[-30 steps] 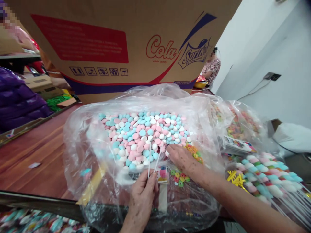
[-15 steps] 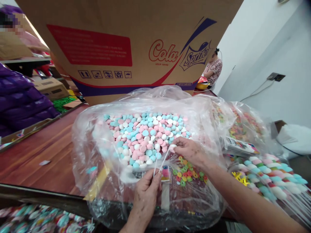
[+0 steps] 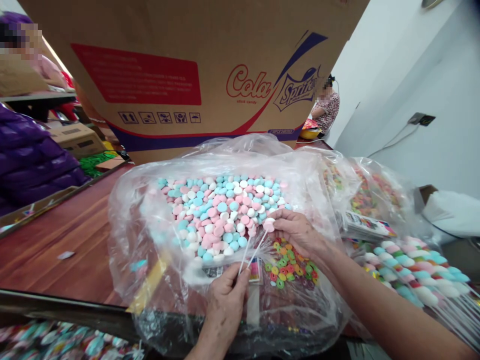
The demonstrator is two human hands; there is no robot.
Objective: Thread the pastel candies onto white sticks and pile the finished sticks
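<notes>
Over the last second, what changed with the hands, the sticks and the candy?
The right hand lifted off the candy heap with a pink candy piece and brought it to the tip of one white stick. The left hand stayed low, pinching both sticks' lower ends. The plastic bag of candies and the cardboard box did not move.
</notes>
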